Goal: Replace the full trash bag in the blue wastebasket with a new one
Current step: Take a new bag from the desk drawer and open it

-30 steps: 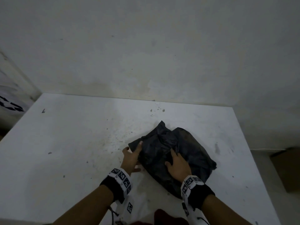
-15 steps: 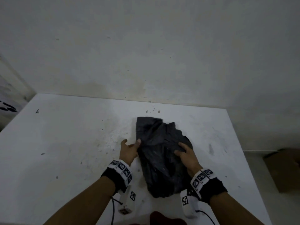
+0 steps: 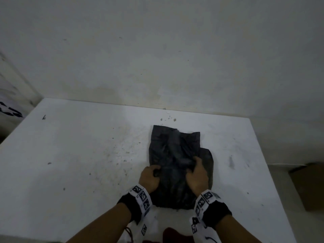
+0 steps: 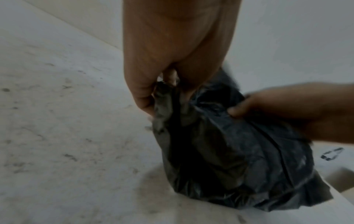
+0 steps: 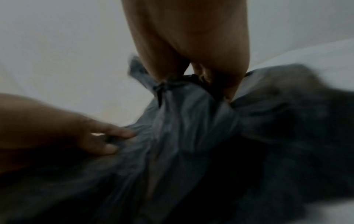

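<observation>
Both my hands — left hand (image 3: 151, 176), right hand (image 3: 196, 173) — pinch the folded black bag (image 3: 177, 155) lying on the white table (image 3: 78, 155); I'd keep the grips on separate layers to part the mouth cleanly.

One black trash bag (image 3: 177, 165) lies on one white desk (image 3: 78, 155). Two hands: left hand (image 3: 149, 178) at the bag's 8 o'clock edge, right hand (image 3: 197, 176) at its 4 o'clock. One brown cardboard box (image 3: 308, 186) at the desk's 3 o'clock.
</observation>
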Action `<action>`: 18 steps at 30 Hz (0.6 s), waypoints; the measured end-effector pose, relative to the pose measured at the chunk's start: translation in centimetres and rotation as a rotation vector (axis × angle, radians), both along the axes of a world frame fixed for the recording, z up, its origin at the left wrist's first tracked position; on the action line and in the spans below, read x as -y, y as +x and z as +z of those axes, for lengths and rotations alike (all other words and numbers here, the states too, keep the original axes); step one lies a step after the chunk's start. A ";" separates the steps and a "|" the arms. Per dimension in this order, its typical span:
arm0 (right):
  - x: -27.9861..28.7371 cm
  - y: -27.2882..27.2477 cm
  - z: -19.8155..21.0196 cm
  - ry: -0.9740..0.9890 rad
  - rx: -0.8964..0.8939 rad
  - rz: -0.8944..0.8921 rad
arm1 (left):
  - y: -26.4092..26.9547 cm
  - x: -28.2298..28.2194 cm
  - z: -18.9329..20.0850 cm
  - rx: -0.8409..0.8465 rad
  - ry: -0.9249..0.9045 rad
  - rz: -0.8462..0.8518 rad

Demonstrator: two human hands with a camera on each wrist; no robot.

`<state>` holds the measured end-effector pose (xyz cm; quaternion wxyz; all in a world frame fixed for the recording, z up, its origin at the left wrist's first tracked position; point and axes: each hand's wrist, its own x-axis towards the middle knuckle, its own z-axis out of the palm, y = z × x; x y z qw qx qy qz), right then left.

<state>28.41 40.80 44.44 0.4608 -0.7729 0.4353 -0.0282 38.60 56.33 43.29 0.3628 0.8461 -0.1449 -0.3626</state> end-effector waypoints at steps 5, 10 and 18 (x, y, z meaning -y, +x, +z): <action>2.0 -1.8 -1.6 -0.309 -0.170 -0.165 | 2.1 -1.8 -1.2 0.095 0.052 0.031; 0.4 -0.1 0.0 -0.756 0.056 0.196 | 2.0 -1.6 -1.2 0.201 0.014 -0.020; 1.0 -1.0 -2.9 -0.252 -0.082 0.372 | 2.3 -2.8 -0.9 0.667 0.062 -0.249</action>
